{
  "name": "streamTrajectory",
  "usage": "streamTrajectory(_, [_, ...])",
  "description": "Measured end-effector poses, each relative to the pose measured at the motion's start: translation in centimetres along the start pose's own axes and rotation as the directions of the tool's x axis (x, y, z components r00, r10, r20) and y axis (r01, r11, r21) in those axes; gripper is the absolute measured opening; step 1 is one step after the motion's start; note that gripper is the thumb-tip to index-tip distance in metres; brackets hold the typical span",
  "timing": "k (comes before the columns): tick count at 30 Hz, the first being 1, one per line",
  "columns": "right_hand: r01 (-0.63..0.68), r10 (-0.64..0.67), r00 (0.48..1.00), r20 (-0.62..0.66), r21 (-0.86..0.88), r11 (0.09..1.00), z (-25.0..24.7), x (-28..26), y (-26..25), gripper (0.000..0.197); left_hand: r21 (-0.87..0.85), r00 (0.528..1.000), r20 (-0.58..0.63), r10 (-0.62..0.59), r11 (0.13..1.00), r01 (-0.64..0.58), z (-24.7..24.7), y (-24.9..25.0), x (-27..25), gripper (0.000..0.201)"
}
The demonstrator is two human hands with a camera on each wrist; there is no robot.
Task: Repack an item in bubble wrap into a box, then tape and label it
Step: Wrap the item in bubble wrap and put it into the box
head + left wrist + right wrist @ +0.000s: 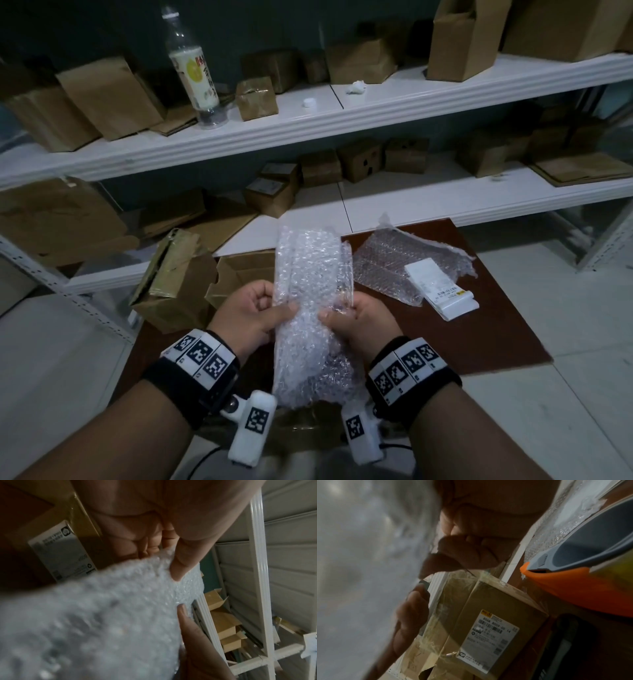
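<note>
Held closest to the lens: long translucent bubble-wrap bundle (313,308), upright, long axis running from 6 to 12 o'clock, raised above dark brown floor mat (479,329). Gripped at mid-length from both sides. Left hand (251,317) at 9 o'clock of the bundle, thumb pressed on the near face, fingers curled behind the edge. Right hand (359,323) at 3 o'clock, thumb and curled fingers pinching the opposite edge. Confirmed in the left wrist view: thumb (181,563) dug into the wrap, a fingertip of the other hand touching from below. Contents of the bundle not discernible through the layers.

Open brown cardboard box (236,274) at 10 o'clock of the hands, just beyond the left hand, so nearer to that side. Taped brown carton with white shipping label (171,281) beside it at 9 o'clock. Loose crumpled bubble-wrap sheet (404,263) at 2 o'clock, with white paper label strip (440,289) lying on it. Orange and grey tape dispenser (573,574) seen only from the right wrist.

Likely step: finishing the wrap, then tipping the long axis toward 10 o'clock to enter the box end first.
</note>
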State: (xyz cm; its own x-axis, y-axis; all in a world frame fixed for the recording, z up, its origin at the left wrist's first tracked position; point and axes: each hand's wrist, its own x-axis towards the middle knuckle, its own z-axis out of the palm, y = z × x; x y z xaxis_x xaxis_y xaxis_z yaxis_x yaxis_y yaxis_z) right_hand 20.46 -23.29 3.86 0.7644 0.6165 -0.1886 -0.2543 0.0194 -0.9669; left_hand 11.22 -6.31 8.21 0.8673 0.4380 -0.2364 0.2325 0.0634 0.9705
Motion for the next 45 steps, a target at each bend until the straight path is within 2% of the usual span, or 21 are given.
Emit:
streamTrajectory(3, [0.000,0.001,1.000,-0.030,0.027,1.000,0.0,0.1,0.2,0.008,-0.065,0.999,0.024,0.030,0.997,-0.028,-0.1,0.2,-0.1,0.035])
streamTrajectory(7, [0.010,-0.010,1.000,0.001,0.154,0.988,0.0,0.1,-0.1,0.003,-0.052,0.998,-0.011,0.070,0.996,-0.070,-0.4,-0.2,0.0,0.022])
streamTrajectory(9, [0.000,-0.007,0.999,0.036,0.182,0.983,-0.1,0.1,-0.4,0.012,-0.066,0.997,-0.018,0.069,0.995,-0.070,-0.4,-0.2,0.0,0.020])
streamTrajectory(12, [0.013,-0.014,1.000,0.009,0.149,0.989,-0.2,0.3,-0.9,0.016,-0.018,0.996,-0.071,0.054,0.998,-0.055,-0.7,-0.1,-0.1,0.025])
streamTrajectory(15, [-0.080,0.083,0.996,-0.008,0.214,0.974,-0.4,0.3,-1.4,0.011,-0.159,0.999,-0.043,-0.029,0.987,0.022,-0.8,0.0,-0.2,0.010])
streamTrajectory(16, [-0.107,0.114,0.993,-0.016,0.248,0.963,-0.8,0.3,-1.6,0.016,-0.200,0.999,-0.023,-0.043,0.979,0.037,-0.8,0.0,-0.4,0.014])
streamTrajectory(18, [-0.129,0.138,0.990,-0.005,0.322,0.938,-1.3,0.1,-1.6,0.026,-0.177,1.000,0.011,-0.028,0.984,0.029,-1.0,-0.2,-0.5,0.042])
streamTrajectory(20, [-0.100,0.091,0.995,0.044,0.315,0.944,-1.0,-0.3,-1.9,0.023,-0.099,1.000,0.024,0.008,0.995,-0.005,-1.2,-0.6,-0.3,0.073])
streamTrajectory(22, [-0.063,0.048,0.997,0.056,0.311,0.948,-0.7,-0.3,-1.5,0.031,-0.065,0.999,0.038,-0.002,0.998,0.004,-1.4,-1.0,-0.2,0.085])
streamTrajectory(24, [-0.042,0.031,0.999,0.042,0.320,0.947,-0.7,0.0,-1.1,0.044,-0.096,0.997,0.056,-0.046,0.994,0.051,-1.2,-1.0,-0.2,0.075])
streamTrajectory(26, [-0.008,0.009,1.000,-0.001,0.328,0.945,-0.8,0.0,-1.2,0.047,-0.103,0.996,0.074,-0.058,0.992,0.066,-1.1,-1.1,-0.3,0.061])
streamTrajectory(28, [0.006,0.007,0.999,-0.035,0.350,0.937,-0.9,0.1,-1.2,0.040,-0.046,1.000,-0.010,-0.020,0.999,0.019,-1.2,-1.1,-0.4,0.052])
streamTrajectory(30, [-0.009,0.006,1.000,0.010,0.366,0.930,-0.7,-0.2,-1.3,0.039,0.014,0.992,-0.119,0.036,0.999,-0.035,-1.5,-1.0,-0.3,0.043])
streamTrajectory(32, [-0.037,0.022,0.998,0.064,0.243,0.969,-0.4,-0.4,-1.1,0.044,0.089,0.984,-0.161,0.077,0.994,-0.063,-1.6,-0.8,-0.3,0.036])
streamTrajectory(35, [-0.002,0.003,1.000,0.013,-0.067,0.998,0.3,-0.1,-0.3,0.037,0.208,0.978,-0.166,0.125,0.974,-0.090,-1.3,-0.6,-0.5,0.034])
streamTrajectory(37, [0.018,-0.023,0.999,-0.032,-0.135,0.991,0.4,0.2,0.2,0.031,0.218,0.978,-0.162,0.129,0.972,-0.092,-0.9,-0.8,-0.5,0.033])
streamTrajectory(39, [0.029,-0.036,0.998,-0.053,-0.130,0.991,0.5,0.3,0.4,0.029,0.204,0.980,-0.149,0.130,0.974,-0.098,-0.5,-1.0,-0.5,0.030])
streamTrajectory(41, [0.045,-0.054,0.996,-0.067,-0.128,0.991,0.5,0.4,0.5,0.030,0.108,0.984,-0.133,0.117,0.989,-0.103,-0.1,-1.2,-0.8,0.029])
streamTrajectory(45, [0.077,-0.095,0.985,-0.144,-0.124,0.989,0.4,0.6,0.7,0.031,-0.230,0.993,-0.085,0.084,0.968,-0.101,1.3,-0.6,-1.6,0.039])
